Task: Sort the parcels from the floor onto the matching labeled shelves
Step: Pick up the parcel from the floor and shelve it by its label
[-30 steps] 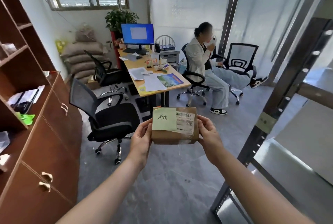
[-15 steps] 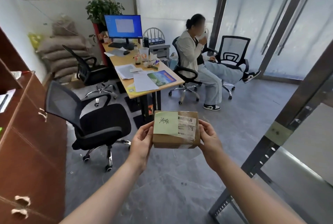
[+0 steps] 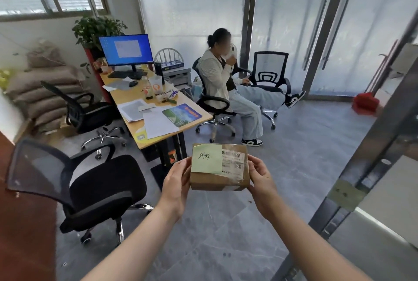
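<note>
I hold a small brown cardboard parcel (image 3: 217,180) in front of me at chest height, over the grey floor. A pale green note with handwriting and a white barcode label are stuck on its top. My left hand (image 3: 177,177) grips its left side and my right hand (image 3: 260,175) grips its right side. A metal shelf rack (image 3: 346,192) with a grey upright and a taped label stands at the right edge, a little to the right of the parcel. Its shelf boards are only partly in view.
A black office chair (image 3: 99,190) stands close at my left, beside a brown wooden cabinet (image 3: 24,224). Ahead is a desk (image 3: 156,108) with a monitor and papers, more chairs, a seated person (image 3: 226,81), stacked sacks (image 3: 43,90) and glass doors (image 3: 339,32).
The view has swung to the right: the wooden cabinet has slid mostly out of frame and more of the glass doors shows. The parcel stays held between both hands, slightly lower in the view.
</note>
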A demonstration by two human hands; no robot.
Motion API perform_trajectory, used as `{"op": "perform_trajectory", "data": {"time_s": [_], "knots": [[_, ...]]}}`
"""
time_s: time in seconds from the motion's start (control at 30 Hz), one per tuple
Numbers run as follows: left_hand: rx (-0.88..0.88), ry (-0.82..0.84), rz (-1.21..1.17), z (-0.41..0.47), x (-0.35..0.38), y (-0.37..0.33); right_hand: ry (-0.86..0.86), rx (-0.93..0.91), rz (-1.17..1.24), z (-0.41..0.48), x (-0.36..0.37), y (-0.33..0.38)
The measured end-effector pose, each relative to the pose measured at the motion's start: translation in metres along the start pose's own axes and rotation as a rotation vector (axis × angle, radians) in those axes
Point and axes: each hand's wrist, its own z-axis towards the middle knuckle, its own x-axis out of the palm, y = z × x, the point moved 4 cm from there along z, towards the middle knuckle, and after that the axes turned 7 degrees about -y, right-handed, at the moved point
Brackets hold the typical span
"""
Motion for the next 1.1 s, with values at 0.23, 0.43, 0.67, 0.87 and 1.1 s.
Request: {"op": "perform_trajectory", "data": {"time_s": [0.23,0.43,0.67,0.87,1.1], "knots": [[-0.061,0.077,0.038,0.035,0.024,0.003,-0.110,0.006,0.015,0.024,-0.011,-0.004],[-0.098,0.152,0.081,0.071,0.042,0.005,-0.198,-0.032,0.004,0.039,-0.015,-0.003],[-0.176,0.356,0.191,0.115,0.075,0.010,-0.446,-0.065,0.095,0.045,-0.022,-0.017],[-0.249,0.527,0.264,0.129,0.097,0.030,-0.649,-0.103,0.152,0.025,-0.034,-0.026],[-0.350,0.713,0.340,0.092,0.124,0.075,-0.894,-0.134,0.218,-0.034,-0.069,-0.036]]}}
